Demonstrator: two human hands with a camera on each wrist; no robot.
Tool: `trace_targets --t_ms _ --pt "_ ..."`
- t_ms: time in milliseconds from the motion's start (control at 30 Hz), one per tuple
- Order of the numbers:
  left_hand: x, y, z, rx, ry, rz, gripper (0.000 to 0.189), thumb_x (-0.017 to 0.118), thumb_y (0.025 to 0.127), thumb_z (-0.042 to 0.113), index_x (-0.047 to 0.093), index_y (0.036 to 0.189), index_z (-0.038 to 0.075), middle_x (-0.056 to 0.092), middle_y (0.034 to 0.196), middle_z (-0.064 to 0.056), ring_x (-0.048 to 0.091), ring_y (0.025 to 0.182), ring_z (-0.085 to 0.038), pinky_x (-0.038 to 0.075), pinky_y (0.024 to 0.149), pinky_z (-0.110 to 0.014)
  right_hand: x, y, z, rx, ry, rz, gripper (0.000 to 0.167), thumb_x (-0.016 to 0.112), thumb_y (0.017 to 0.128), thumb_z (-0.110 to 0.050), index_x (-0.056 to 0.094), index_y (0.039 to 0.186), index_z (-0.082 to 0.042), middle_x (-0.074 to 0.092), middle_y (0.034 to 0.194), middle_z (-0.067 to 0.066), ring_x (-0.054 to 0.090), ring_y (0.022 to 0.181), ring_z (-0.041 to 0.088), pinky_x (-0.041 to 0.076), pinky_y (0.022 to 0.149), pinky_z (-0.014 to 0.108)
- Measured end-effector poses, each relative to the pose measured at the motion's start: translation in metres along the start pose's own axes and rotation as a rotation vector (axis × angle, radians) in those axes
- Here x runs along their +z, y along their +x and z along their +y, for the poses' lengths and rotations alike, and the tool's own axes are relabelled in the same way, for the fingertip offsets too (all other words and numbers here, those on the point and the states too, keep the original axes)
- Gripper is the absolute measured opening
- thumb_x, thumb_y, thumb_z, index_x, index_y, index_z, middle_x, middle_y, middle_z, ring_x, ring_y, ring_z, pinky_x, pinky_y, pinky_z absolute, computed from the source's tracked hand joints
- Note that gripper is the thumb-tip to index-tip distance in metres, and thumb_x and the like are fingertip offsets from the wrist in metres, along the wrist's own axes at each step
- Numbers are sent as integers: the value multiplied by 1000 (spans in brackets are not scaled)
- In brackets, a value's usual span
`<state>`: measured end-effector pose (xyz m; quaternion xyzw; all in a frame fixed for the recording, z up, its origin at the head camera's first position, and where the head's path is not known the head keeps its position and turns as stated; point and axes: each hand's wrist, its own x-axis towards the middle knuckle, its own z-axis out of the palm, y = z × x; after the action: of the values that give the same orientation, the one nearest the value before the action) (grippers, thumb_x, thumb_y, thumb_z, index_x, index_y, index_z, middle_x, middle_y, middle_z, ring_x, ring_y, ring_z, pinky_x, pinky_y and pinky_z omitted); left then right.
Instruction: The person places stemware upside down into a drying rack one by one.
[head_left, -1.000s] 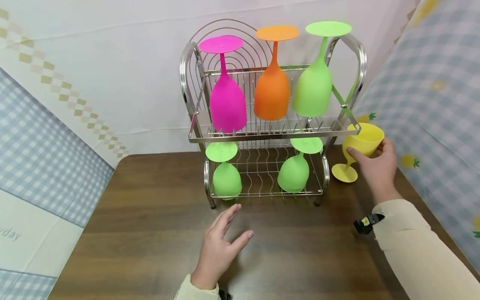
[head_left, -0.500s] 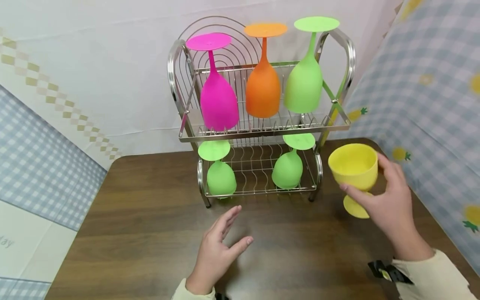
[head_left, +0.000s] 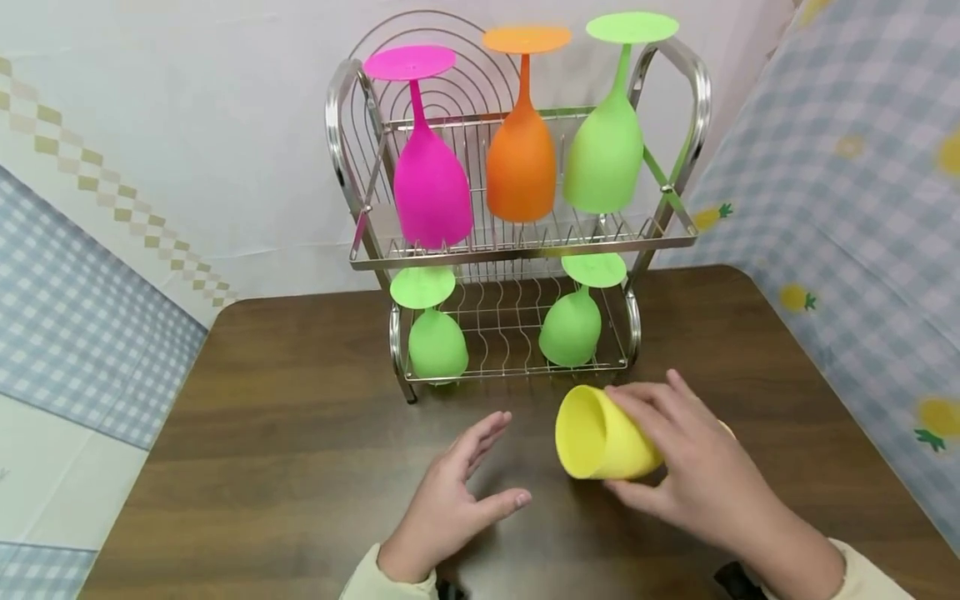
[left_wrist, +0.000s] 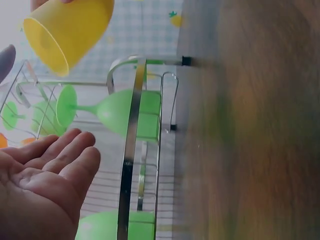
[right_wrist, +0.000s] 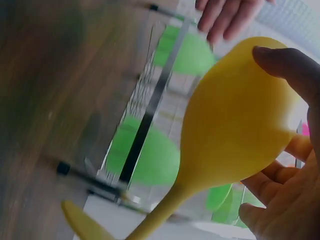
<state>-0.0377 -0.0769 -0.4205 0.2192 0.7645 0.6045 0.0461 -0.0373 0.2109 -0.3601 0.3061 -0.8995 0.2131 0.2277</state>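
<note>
My right hand (head_left: 693, 467) grips a yellow goblet (head_left: 611, 437) by its bowl, thumb on one side and fingers on the other. The goblet is tipped sideways, its mouth facing left toward my other hand; in the head view its stem is hidden behind the right hand. The right wrist view shows the goblet's bowl (right_wrist: 230, 120) and thin stem (right_wrist: 157, 212). My left hand (head_left: 453, 496) holds nothing; its fingers are extended and the thumb is spread, a short way left of the goblet's mouth. In the left wrist view its palm (left_wrist: 45, 185) faces up.
A two-tier metal dish rack (head_left: 525, 250) stands at the back of the wooden table (head_left: 285, 467). Upside down on its top tier are a magenta goblet (head_left: 431, 187), an orange goblet (head_left: 521, 167) and a green goblet (head_left: 606, 154). Two green goblets (head_left: 437, 343) sit inverted below.
The right hand has brought the yellow goblet from beside the rack's right side leftward and nearer, turning it from upright onto its side. The left hand has barely moved.
</note>
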Motion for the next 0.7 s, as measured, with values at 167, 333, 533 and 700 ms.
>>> trace_targets --t_ms 167,333,533,700 --pt "5 3 3 -2 29 -90 87 86 81 26 38 153 13 44 154 4 45 139 -19 41 114 -42 13 2 -15 -112 -35 -25 98 96 47 -27 59 136 -8 61 121 10 63 105 30 33 117 56" --pt "11 0 6 -20 40 -134 96 89 77 28 34 155 14 43 154 6 46 138 -15 41 114 -42 23 4 -30 -173 -45 -84 95 94 49 -25 58 136 -7 60 120 11 62 105 28 48 101 58" --pt "16 -6 6 -56 44 -117 101 90 76 30 31 156 12 48 148 6 52 130 -13 45 111 -41 30 3 -42 -147 -74 -175 89 93 55 -24 57 135 -7 58 122 10 62 108 26 60 80 43" --pt "19 -7 5 -57 11 -86 95 89 78 30 35 153 9 51 145 3 56 127 -14 47 109 -36 32 5 -46 -157 -87 -195 84 90 58 -22 58 135 -7 59 121 10 61 110 26 59 83 42"
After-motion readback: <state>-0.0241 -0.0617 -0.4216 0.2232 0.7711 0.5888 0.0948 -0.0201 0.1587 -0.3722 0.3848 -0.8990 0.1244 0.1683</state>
